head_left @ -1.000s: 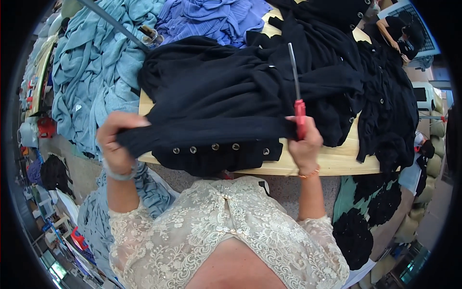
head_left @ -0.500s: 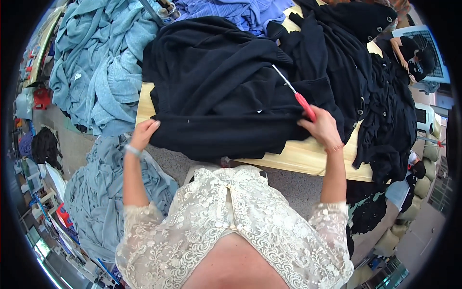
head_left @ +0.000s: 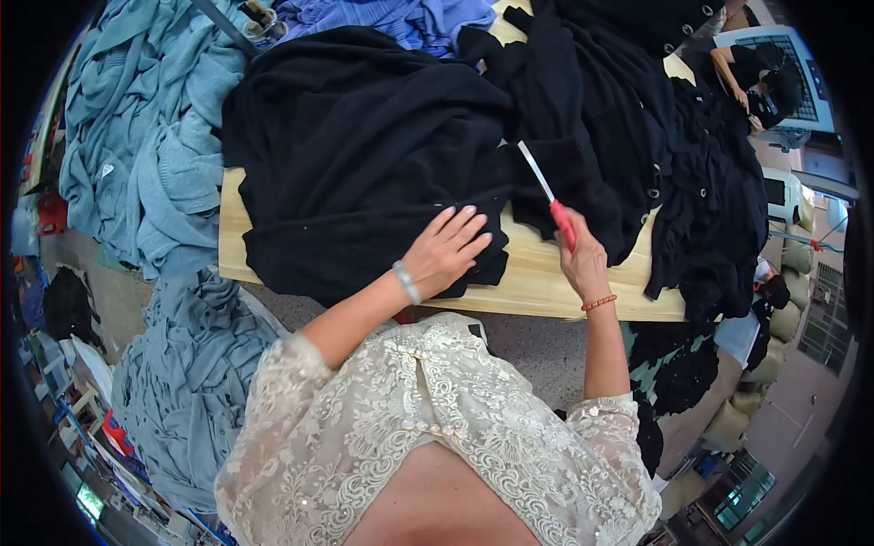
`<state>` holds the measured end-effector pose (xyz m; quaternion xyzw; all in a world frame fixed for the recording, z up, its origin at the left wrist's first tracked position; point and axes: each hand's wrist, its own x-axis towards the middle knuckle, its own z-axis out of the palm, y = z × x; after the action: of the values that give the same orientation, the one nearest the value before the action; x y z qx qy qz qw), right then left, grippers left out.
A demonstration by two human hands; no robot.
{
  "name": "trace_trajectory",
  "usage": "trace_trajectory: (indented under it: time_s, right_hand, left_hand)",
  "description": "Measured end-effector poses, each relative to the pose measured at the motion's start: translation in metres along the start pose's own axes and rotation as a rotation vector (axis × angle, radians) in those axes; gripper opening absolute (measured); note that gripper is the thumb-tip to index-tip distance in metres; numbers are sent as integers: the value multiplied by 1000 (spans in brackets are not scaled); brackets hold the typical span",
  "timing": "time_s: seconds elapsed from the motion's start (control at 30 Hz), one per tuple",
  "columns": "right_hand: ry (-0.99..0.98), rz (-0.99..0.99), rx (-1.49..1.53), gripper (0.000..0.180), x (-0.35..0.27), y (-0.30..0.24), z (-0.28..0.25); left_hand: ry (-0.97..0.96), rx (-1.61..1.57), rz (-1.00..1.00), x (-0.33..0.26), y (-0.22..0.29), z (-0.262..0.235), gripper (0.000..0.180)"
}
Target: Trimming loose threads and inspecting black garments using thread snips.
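Observation:
My left hand (head_left: pixel 448 252) lies flat on a black knitted garment (head_left: pixel 364 127), fingers stretched out near its lower right part. The garment is spread in folds over the near side of the wooden table, its lower edge hanging past the table edge. My right hand (head_left: pixel 584 256) is closed round the red handle of a pair of scissors (head_left: pixel 544 187). Their slim metal blades point up and away to the left, over the black cloth. That hand is above the bare wood just right of the garment. Small pale specks show on the black cloth.
More black garments with round metal eyelets (head_left: pixel 654 193) lie to the right. Light blue knits (head_left: pixel 146 136) heap at the left, grey-blue cloth (head_left: pixel 196 391) below them, purple knitwear (head_left: pixel 391 20) behind. Bare wood shows along the table (head_left: pixel 537 291). Another person (head_left: pixel 760 86) sits at far right.
My left hand has let go of the garment's left edge and moved right, now flat on the cloth. My right hand has let the cloth go, still holding the scissors; the garment's right side has shifted left.

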<state>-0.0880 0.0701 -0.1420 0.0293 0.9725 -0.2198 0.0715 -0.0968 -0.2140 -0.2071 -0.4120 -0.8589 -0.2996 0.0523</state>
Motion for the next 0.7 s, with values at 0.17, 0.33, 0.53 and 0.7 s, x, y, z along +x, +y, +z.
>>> trace_trajectory:
  time_s: [0.17, 0.33, 0.53, 0.7]
  right_hand:
    - [-245, -9, -230, 11, -32, 15, -11]
    - [-229, -82, -311, 10, -44, 20, 0]
    - [-379, -157, -212, 19, -27, -23, 17]
    - [-459, -467, -97, 21, -16, -101, 42]
  left_hand:
    - [-245, 227, -52, 20, -33, 63, 62]
    - [-336, 339, -34, 21, -31, 76, 59]
    - [-319, 291, -51, 14, -35, 79, 61]
    - [-206, 176, -8, 15, -38, 75, 61]
